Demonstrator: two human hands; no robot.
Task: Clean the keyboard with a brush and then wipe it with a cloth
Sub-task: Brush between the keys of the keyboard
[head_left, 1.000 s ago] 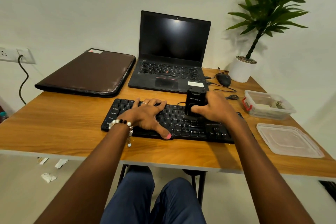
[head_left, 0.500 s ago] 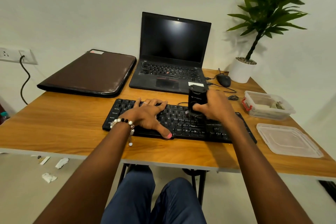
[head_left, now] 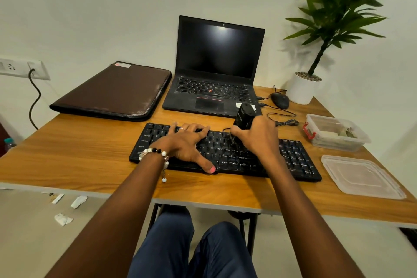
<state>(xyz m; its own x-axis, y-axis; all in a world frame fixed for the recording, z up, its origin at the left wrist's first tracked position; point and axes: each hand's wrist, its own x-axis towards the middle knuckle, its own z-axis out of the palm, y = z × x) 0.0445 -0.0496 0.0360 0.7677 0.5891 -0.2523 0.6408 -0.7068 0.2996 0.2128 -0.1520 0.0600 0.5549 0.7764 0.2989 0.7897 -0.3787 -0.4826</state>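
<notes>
Black keyboard (head_left: pixel 293 158) lies near the front edge of the wooden worktop (head_left: pixel 67 153). On its left half the left hand (head_left: pixel 182 144) rests with fingers spread flat. The right hand (head_left: pixel 259 140) grips a black brush (head_left: pixel 243 117) upright over the middle keys. Behind stands an open laptop (head_left: pixel 214 70), beside it a brown sleeve (head_left: pixel 117 90).

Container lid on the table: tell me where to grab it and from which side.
Pinch the lid at its near raised rim, coming from the front table edge. It lies flat and thin, so only the lip offers purchase. Judged from its pose; the right hand would be closest.
</notes>
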